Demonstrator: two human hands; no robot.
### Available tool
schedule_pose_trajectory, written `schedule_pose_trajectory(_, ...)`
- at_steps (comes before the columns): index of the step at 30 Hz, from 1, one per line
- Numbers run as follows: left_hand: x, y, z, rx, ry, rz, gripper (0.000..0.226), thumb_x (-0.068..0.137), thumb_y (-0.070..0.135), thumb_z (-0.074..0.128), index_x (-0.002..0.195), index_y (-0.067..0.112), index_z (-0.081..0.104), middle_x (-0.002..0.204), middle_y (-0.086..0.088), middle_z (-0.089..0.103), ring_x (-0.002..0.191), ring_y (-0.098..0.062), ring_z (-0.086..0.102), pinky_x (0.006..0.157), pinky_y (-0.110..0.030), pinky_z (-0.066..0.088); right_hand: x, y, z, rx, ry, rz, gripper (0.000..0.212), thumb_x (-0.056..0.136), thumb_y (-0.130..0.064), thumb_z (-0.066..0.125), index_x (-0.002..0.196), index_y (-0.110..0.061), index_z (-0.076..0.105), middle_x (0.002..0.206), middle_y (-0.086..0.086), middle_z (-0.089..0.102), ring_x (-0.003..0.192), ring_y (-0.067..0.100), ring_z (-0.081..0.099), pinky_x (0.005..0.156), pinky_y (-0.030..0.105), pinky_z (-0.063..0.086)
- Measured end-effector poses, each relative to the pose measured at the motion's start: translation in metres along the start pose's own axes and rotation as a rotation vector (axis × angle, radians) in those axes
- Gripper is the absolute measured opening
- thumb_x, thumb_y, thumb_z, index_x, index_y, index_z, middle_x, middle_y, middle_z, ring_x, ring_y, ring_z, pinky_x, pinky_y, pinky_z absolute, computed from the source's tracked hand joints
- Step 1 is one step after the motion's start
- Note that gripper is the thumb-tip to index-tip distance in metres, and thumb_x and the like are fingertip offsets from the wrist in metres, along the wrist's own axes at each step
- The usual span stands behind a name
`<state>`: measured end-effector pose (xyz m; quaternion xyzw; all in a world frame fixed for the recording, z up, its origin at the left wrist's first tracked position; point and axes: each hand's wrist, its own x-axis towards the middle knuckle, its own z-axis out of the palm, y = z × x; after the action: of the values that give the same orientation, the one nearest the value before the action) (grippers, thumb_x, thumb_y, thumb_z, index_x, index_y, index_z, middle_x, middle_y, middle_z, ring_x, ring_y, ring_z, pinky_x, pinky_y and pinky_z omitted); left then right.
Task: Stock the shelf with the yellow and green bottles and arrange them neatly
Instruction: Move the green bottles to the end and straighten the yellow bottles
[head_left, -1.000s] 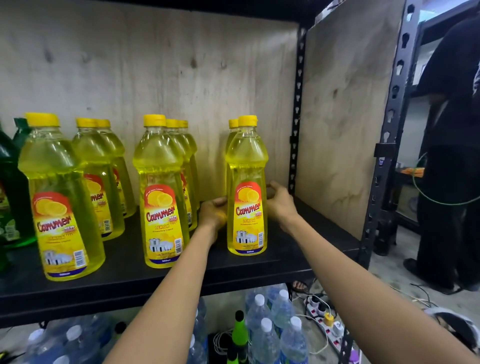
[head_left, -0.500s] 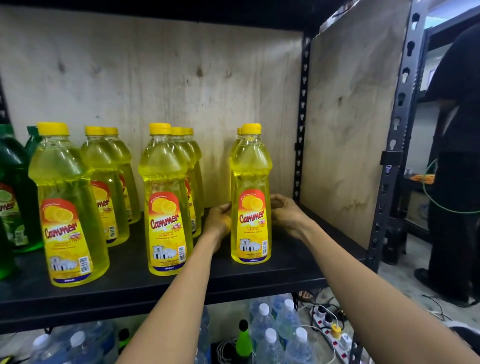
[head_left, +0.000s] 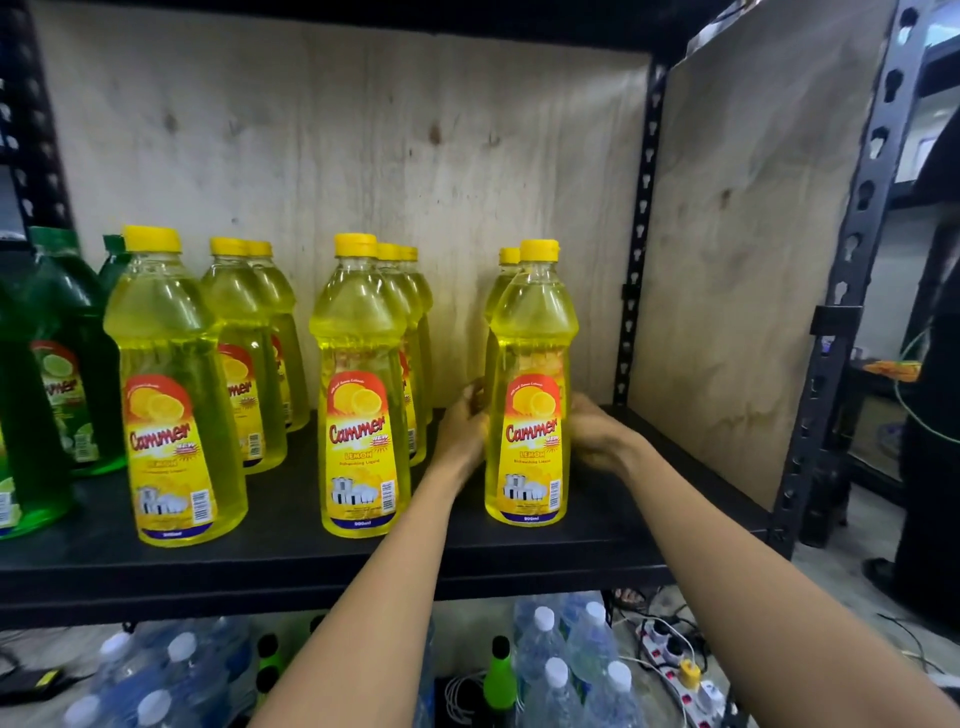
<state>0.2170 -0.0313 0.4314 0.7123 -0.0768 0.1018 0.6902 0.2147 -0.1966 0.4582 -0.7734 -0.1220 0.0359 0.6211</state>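
Left hand and right hand flank the front bottle, which hides their fingers; grip unclear. Green bottles stand left.

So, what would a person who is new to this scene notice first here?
Bright yellow bottles stand in several short rows on the black shelf, each row running front to back. The left hand and right hand flank the front bottle of the rightmost row. Dark green bottles crowd the shelf's far left end.

"Cammer", "LEMON" on yellow bottle labels
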Motion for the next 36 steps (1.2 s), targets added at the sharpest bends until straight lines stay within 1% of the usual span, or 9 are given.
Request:
schedule_pose_trajectory(2, 0.002, -0.002, -0.001, 0.025, 0.002, 0.0, 0.063, 0.092, 0.031, 0.066, 0.148, 0.024, 0.038, 0.141, -0.002, 0.053, 0.129, -0.023, 0.051, 0.098, -0.036, 0.044, -0.002, -0.002, 0.0, 0.091, -0.062, 0.017, 0.039, 0.092, -0.007, 0.062, 0.13, -0.01, 0.053, 0.099, 0.006, 0.07, 0.088, 0.018, 0.071, 0.068, 0.029, 0.057)
schedule_pose_trajectory(5, 0.006, -0.006, -0.002, 0.04, 0.0, 0.014, 0.061, 0.093, 0.03, 0.065, 0.148, 0.027, 0.037, 0.145, -0.005, 0.051, 0.131, -0.025, 0.051, 0.106, -0.044, 0.044, 0.0, -0.001, 0.002, 0.029, -0.066, -0.009, 0.025, 0.094, -0.009, 0.06, 0.12, -0.011, 0.059, 0.095, 0.005, 0.071, 0.088, 0.018, 0.07, 0.071, 0.03, 0.057)
schedule_pose_trajectory(7, 0.004, -0.005, -0.002, 0.016, 0.001, 0.016, 0.061, 0.097, 0.033, 0.059, 0.152, 0.027, 0.032, 0.148, -0.004, 0.048, 0.132, -0.025, 0.05, 0.105, -0.043, 0.045, 0.0, -0.001, 0.008, -0.044, -0.022, -0.04, 0.009, 0.094, -0.011, 0.061, 0.102, -0.014, 0.065, 0.09, 0.004, 0.072, 0.088, 0.021, 0.069, 0.081, 0.038, 0.057)
schedule_pose_trajectory(9, 0.001, -0.003, -0.001, 0.017, 0.017, 0.011, 0.062, 0.101, 0.041, 0.049, 0.155, 0.028, 0.023, 0.154, -0.005, 0.041, 0.137, -0.026, 0.045, 0.11, -0.047, 0.04, 0.001, -0.002, 0.013, -0.049, 0.022, -0.069, 0.012, 0.096, -0.013, 0.058, 0.086, -0.016, 0.064, 0.075, -0.003, 0.073, 0.082, 0.02, 0.068, 0.086, 0.042, 0.055)
schedule_pose_trajectory(13, 0.0, -0.003, -0.001, 0.101, 0.062, 0.001, 0.064, 0.101, 0.053, 0.032, 0.157, 0.028, 0.014, 0.163, -0.005, 0.02, 0.147, -0.029, 0.026, 0.117, -0.049, 0.027, -0.006, -0.008, 0.02, -0.037, 0.032, -0.075, 0.023, 0.099, -0.009, 0.051, 0.078, -0.016, 0.057, 0.052, -0.014, 0.067, 0.058, 0.006, 0.066, 0.064, 0.024, 0.053)
schedule_pose_trajectory(19, -0.001, -0.005, -0.002, 0.122, 0.085, 0.033, 0.064, 0.099, 0.057, 0.031, 0.155, 0.028, 0.024, 0.159, -0.006, 0.031, 0.144, -0.03, 0.032, 0.116, -0.053, 0.03, -0.011, -0.007, 0.017, -0.073, 0.012, -0.065, 0.017, 0.096, -0.008, 0.056, 0.083, -0.018, 0.06, 0.073, -0.003, 0.068, 0.074, 0.012, 0.065, 0.071, 0.029, 0.053)
schedule_pose_trajectory(25, -0.003, -0.001, -0.003, 0.007, 0.069, -0.039, 0.056, 0.104, 0.048, 0.03, 0.154, 0.023, 0.029, 0.154, -0.006, 0.04, 0.141, -0.03, 0.038, 0.114, -0.046, 0.032, -0.011, -0.003, 0.021, -0.075, 0.049, -0.147, 0.021, 0.096, -0.004, 0.054, 0.081, -0.017, 0.058, 0.081, 0.002, 0.063, 0.079, 0.016, 0.061, 0.083, 0.036, 0.051)
schedule_pose_trajectory(30, -0.007, 0.001, -0.001, -0.067, -0.015, -0.092, 0.054, 0.102, 0.05, 0.032, 0.15, 0.025, 0.038, 0.144, -0.006, 0.052, 0.136, -0.028, 0.045, 0.114, -0.048, 0.033, -0.007, 0.004, 0.021, -0.078, 0.078, -0.149, 0.017, 0.095, -0.004, 0.057, 0.085, -0.019, 0.058, 0.086, 0.002, 0.064, 0.084, 0.017, 0.062, 0.089, 0.042, 0.051)
schedule_pose_trajectory(36, -0.009, 0.004, -0.003, -0.094, -0.022, -0.099, 0.056, 0.101, 0.051, 0.032, 0.152, 0.027, 0.034, 0.147, -0.006, 0.05, 0.137, -0.028, 0.045, 0.11, -0.048, 0.033, -0.003, 0.011, 0.019, -0.09, 0.099, -0.145, 0.015, 0.093, -0.008, 0.061, 0.093, -0.023, 0.057, 0.095, 0.005, 0.064, 0.099, 0.027, 0.064, 0.1, 0.05, 0.049)
